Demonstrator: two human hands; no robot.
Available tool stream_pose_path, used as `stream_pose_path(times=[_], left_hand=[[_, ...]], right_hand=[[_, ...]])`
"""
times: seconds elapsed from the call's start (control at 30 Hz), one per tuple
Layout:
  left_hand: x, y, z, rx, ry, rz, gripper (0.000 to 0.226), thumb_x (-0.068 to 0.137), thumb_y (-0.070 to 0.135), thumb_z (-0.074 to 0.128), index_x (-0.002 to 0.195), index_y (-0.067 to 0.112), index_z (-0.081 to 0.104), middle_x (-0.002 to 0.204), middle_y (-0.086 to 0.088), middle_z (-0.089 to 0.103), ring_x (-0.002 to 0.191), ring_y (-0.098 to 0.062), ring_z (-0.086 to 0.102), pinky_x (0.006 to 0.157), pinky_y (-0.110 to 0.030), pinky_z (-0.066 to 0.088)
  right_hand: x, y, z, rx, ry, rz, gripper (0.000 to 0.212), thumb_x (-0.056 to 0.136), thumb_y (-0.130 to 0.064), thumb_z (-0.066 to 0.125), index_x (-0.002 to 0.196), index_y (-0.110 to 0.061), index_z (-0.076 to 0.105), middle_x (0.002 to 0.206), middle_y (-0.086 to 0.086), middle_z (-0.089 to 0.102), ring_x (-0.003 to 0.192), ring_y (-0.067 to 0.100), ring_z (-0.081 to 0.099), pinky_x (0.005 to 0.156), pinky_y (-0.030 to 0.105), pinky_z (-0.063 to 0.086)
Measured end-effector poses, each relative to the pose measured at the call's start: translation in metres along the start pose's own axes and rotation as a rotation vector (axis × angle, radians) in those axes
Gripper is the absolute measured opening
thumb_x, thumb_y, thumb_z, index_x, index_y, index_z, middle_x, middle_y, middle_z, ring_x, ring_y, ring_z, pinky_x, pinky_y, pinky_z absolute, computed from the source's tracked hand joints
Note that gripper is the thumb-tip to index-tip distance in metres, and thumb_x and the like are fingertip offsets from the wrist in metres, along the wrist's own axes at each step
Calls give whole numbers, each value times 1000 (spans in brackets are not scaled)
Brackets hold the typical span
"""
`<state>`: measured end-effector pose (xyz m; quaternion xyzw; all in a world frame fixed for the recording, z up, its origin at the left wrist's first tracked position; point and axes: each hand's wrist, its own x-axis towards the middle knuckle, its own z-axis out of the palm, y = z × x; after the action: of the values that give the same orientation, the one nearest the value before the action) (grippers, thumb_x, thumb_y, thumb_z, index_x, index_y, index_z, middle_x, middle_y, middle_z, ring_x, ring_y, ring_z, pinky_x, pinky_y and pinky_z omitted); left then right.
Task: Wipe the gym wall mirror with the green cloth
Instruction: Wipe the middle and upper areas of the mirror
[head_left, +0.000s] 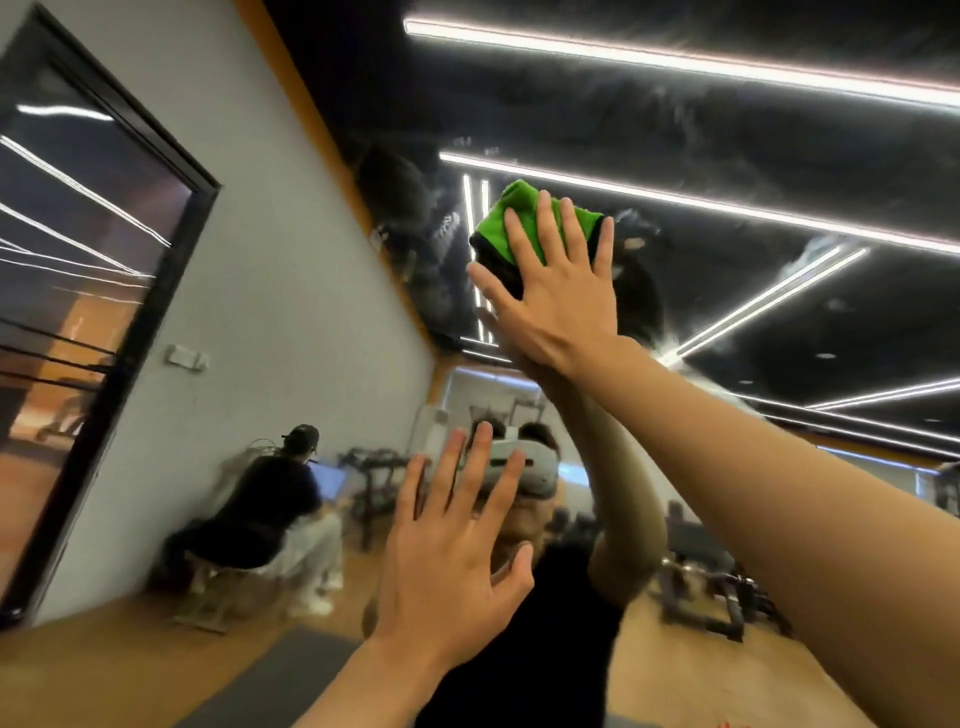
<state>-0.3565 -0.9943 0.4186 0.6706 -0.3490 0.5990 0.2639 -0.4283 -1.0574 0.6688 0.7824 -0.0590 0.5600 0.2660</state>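
Green cloth (511, 221) sits high on the mirror (753, 291), pressed flat under my right hand (556, 299), whose fingers lie straight. My left hand (452, 561) is lower down, spread wide and gripping nothing.

There is one left hand (452, 551) and one right hand (556, 296), so two hands. There is one green cloth (511, 223) and one big mirror (727, 208). In the mirror there is one sitting person (270, 504), one laptop (328, 480), one white headset (514, 465) and one black door frame (161, 296).
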Motion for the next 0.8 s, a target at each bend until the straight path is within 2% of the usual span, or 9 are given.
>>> stream_pose_path(times=[0.1, 0.17, 0.23, 0.37, 0.47, 0.6, 0.73, 0.8], left_hand=[[0, -2, 0, 20, 8, -1, 90, 91, 53, 53, 170, 29, 19, 178, -5, 11, 164, -28, 12, 128, -55, 14], [1, -2, -1, 43, 21, 4, 88, 90, 54, 52, 169, 27, 25, 178, -6, 14, 164, -28, 14, 128, -55, 14], [1, -2, -1, 85, 35, 19, 86, 89, 54, 51, 167, 23, 30, 177, -8, 15, 163, -29, 16, 127, -56, 16], [0, 5, 2, 119, 54, 10, 88, 87, 53, 49, 166, 20, 32, 177, -9, 14, 163, -32, 15, 128, -54, 12], [2, 9, 4, 111, 56, -7, 90, 82, 52, 50, 165, 21, 35, 176, -11, 18, 162, -33, 18, 126, -58, 15], [4, 11, 4, 96, 50, -6, 90, 79, 52, 55, 162, 20, 41, 175, -12, 24, 159, -36, 26, 125, -61, 20], [6, 8, -1, 76, 36, -2, 92, 78, 54, 55, 164, 22, 39, 174, -12, 25, 159, -34, 25, 129, -53, 8], [5, 6, -1, 70, 35, -1, 92, 79, 54, 55, 164, 23, 39, 175, -11, 24, 160, -33, 25, 130, -51, 7]], right_hand=[[-5, 23, -8, -61, -20, -114, 88, 93, -82, -5, 167, -37, 8, 176, 2, -3, 162, 19, -11, 126, 58, -15], [-16, 60, -17, -81, -12, -95, 83, 96, -80, 1, 167, -38, 8, 176, 2, -4, 162, 18, -10, 126, 59, -15], [-33, 106, -26, -90, -4, -21, 84, 96, -81, 2, 167, -37, 7, 176, 2, -5, 162, 19, -9, 126, 59, -14], [-73, 205, -49, -108, 3, 160, 96, 87, -88, -10, 168, -36, 4, 176, 2, -8, 162, 21, -10, 126, 58, -16], [-96, 247, -61, -80, 26, 350, 95, 89, -87, -7, 168, -35, 5, 176, 2, -8, 161, 20, -11, 125, 60, -16], [-74, 217, -52, -5, 85, 507, 95, 91, -86, 1, 168, -31, 8, 176, 8, -6, 161, 25, -11, 125, 60, -14], [-14, 133, -34, -52, 102, 339, 93, 92, -87, 20, 168, -32, 13, 176, 9, 0, 162, 30, -5, 127, 59, -9], [7, 85, -23, -33, 79, 226, 91, 93, -86, 16, 168, -33, 13, 176, 7, -1, 162, 28, -6, 127, 56, -11]])
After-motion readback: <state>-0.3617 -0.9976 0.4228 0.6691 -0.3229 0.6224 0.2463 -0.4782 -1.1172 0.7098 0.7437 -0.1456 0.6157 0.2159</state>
